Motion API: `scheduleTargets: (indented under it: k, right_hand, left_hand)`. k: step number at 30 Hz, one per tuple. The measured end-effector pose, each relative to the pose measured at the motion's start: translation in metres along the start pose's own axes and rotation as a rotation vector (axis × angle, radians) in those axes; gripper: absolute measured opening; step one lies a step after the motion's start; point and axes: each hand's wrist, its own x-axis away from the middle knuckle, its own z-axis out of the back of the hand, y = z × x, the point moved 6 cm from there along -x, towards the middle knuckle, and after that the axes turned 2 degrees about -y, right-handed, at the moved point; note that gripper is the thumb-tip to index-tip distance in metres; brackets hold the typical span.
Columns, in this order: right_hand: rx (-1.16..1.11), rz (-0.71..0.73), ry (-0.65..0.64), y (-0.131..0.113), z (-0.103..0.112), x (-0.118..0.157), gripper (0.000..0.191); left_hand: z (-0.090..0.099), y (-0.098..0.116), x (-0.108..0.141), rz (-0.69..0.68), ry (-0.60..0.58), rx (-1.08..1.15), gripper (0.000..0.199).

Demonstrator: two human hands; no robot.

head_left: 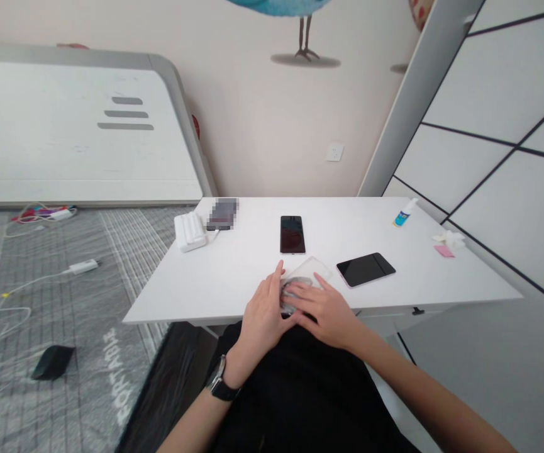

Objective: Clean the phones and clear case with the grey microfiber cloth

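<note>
Clear piece [310,267], flat and see-through, at the counter's near edge under both hands; take it as the middle of the dial. The pale wall [262,138] fills 12 o'clock, painted with a blue bird [285,6] whose legs end over a grey shadow. A white cabinet [479,170] with dark lines stands from 1 to 3. At 9 lies a bed [125,251] with a grey patterned cover, on which white letters read roughly "FORTABL"; its white headboard [55,138], at 10, has three grey bars.

The counter [347,226] is plain white. On the clear piece, the left hand [265,314] lies along its 9 o'clock side, fingers together and nearly straight, and the right hand [323,308] comes over from 4, fingers bent across it. The thumbs meet or nearly meet; how firmly either hand grips, I cannot tell.

A dark-screened phone [366,269] lies aslant between 2 and 3, and another phone [292,234] lies lengthwise just before 12. At about 10 is a pixelated device [223,214], with a white block [190,231] just beside it. A blue-and-white bottle [404,213] sits at 2, its label too small to read. Smallest is a pink slip [444,251], nearer 3.
</note>
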Motion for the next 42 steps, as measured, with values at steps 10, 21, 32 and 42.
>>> scheduleTargets:
  k: [10,21,32,42]
  right_hand:
    - [0.044,-0.040,0.038,0.001,0.006,-0.002,0.040]
    - [0.057,-0.009,0.125,0.014,0.021,0.011,0.028]
    - [0.103,-0.100,0.158,0.011,0.025,0.013,0.039]
    - [0.136,-0.119,0.091,0.012,0.016,0.007,0.050]
  left_hand:
    - [-0.001,0.003,-0.001,0.005,0.010,-0.065,0.101]
    - [0.001,0.010,0.000,-0.017,0.037,-0.142,0.096]
    - [-0.001,0.008,0.001,-0.011,0.032,-0.195,0.092]
    - [-0.003,0.006,0.000,0.009,0.021,-0.219,0.088]
